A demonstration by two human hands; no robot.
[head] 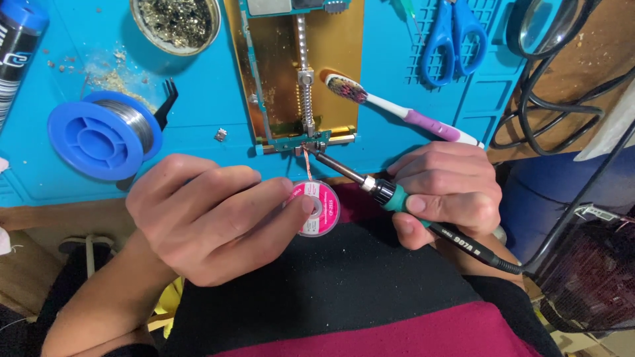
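From the head view, your left hand [211,221] at centre-left has its grip closed on a small pink round spool of copper desoldering braid [317,208], feeding the strand up to the lower edge of the green circuit board [291,135] clamped in the gold metal holder [344,66]. Your right hand [446,192] wraps a pen-like grip around the black-and-teal soldering iron [390,195], its tip pressed onto the braid at mid-frame. A blue solder reel [99,135] rests left on the bench [198,112].

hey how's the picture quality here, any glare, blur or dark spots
Head view: sharp and evenly lit over the blue mat; a bright glint on the magnifier lens; soft shadow under the left hand; the lower right corner beside the right hand falls dark.
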